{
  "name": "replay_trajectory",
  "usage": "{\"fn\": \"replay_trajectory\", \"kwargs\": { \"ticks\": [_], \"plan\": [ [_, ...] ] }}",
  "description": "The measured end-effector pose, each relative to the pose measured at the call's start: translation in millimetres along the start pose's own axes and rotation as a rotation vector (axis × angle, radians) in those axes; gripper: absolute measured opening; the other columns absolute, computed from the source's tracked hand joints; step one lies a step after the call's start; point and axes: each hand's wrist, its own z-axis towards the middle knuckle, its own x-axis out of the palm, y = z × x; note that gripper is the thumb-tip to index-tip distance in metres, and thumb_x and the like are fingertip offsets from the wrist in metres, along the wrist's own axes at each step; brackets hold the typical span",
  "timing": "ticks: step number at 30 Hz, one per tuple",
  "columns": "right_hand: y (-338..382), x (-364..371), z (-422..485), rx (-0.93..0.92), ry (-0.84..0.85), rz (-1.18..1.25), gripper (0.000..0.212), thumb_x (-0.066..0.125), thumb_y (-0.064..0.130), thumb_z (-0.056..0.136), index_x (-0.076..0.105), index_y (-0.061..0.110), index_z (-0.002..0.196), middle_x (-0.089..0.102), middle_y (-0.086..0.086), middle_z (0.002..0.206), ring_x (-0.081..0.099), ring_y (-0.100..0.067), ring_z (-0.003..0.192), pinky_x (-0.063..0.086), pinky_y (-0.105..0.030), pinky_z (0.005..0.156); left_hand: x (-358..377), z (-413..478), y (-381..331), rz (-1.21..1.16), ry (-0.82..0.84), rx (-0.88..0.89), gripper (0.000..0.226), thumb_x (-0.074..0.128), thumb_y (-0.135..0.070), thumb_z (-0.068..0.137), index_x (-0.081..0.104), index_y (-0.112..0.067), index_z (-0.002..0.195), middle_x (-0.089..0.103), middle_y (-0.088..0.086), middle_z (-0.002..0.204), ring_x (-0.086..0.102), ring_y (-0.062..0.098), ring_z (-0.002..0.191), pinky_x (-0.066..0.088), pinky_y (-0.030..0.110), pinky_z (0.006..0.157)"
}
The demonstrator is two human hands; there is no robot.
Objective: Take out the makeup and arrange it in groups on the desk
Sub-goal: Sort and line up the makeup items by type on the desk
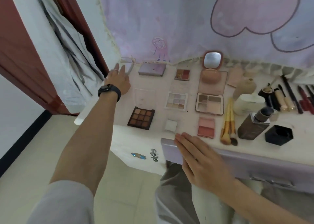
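Note:
Makeup lies in groups on the white desk. On the left are a brown eyeshadow palette, a pastel palette, a neutral palette, a pink blush and a lilac case. Brushes, a foundation bottle and lipsticks lie to the right. My left hand reaches to the desk's back left corner with fingers straight, beside a thin grey stick. My right hand lies flat on the lilac drawer front.
A peach compact with a raised mirror stands at the back against a lilac curtain. A black hexagonal cap and a white jar sit at the right. Grey clothing hangs left of the desk.

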Motion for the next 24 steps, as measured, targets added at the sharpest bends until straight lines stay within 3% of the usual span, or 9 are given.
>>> {"fn": "replay_trajectory", "kwargs": {
  "ticks": [2,5,11,16,18,21,24],
  "plan": [
    [0.2,-0.4,-3.0,0.006,-0.001,0.011,0.053,0.060,0.016,0.091,0.056,0.003,0.142,0.052,-0.011,0.150,0.050,-0.028,0.139,0.047,-0.046,0.109,4.5,12.2,-3.9,0.075,0.043,0.021,0.057,0.029,-0.025,0.106,0.013,-0.011,0.158,0.012,0.012,0.166,0.020,0.035,0.149,0.022,0.049,0.120],
    [0.5,-0.6,-8.2,0.024,0.003,0.016,0.050,0.054,0.017,0.095,0.056,0.004,0.143,0.051,-0.010,0.151,0.048,-0.027,0.141,0.047,-0.046,0.109,12.3,20.0,-11.9,0.106,0.076,0.052,0.053,0.026,-0.025,0.106,0.017,-0.008,0.156,0.031,0.014,0.158,0.028,0.035,0.144,0.028,0.051,0.116],
    [0.9,-3.0,-7.1,0.045,-0.024,0.015,0.048,0.054,0.017,0.094,0.058,0.003,0.140,0.054,-0.010,0.148,0.051,-0.027,0.138,0.049,-0.046,0.106,13.5,2.0,-24.3,0.185,-0.087,0.008,0.047,0.043,-0.039,0.100,0.052,-0.004,0.130,0.048,0.024,0.134,0.043,0.041,0.125,0.040,0.050,0.102],
    [4.0,-3.9,-6.2,0.055,-0.016,0.024,0.049,0.056,0.018,0.093,0.058,0.003,0.140,0.054,-0.010,0.148,0.051,-0.026,0.138,0.050,-0.047,0.106,15.3,-15.7,-14.0,-0.079,-0.163,-0.034,0.035,0.054,-0.035,0.096,0.053,-0.006,0.115,0.048,0.024,0.127,0.050,0.039,0.111,0.043,0.046,0.095],
    [3.5,-4.9,-5.2,0.056,-0.019,0.020,0.050,0.058,0.018,0.092,0.058,0.003,0.140,0.054,-0.010,0.148,0.052,-0.026,0.137,0.050,-0.047,0.106,14.9,-18.5,-9.4,-0.207,-0.130,-0.057,0.029,0.055,-0.031,0.097,0.051,-0.011,0.117,0.043,0.019,0.134,0.055,0.038,0.106,0.047,0.044,0.089],
    [3.5,-5.0,-5.3,0.058,-0.013,0.018,0.053,0.065,0.016,0.088,0.059,0.003,0.139,0.055,-0.010,0.148,0.052,-0.027,0.137,0.049,-0.046,0.108,15.2,-23.7,-4.3,-0.166,-0.119,-0.055,0.023,0.053,-0.016,0.098,0.049,-0.010,0.120,0.041,0.020,0.135,0.057,0.040,0.103,0.047,0.043,0.083],
    [3.9,-4.2,-7.4,0.062,-0.008,0.028,0.052,0.061,0.017,0.089,0.059,0.003,0.140,0.055,-0.010,0.147,0.052,-0.027,0.137,0.049,-0.046,0.107,12.8,-27.0,-1.8,-0.092,-0.080,-0.037,0.036,0.048,-0.016,0.099,0.046,-0.008,0.134,0.042,0.022,0.139,0.051,0.042,0.118,0.046,0.048,0.096]
  ]
}}
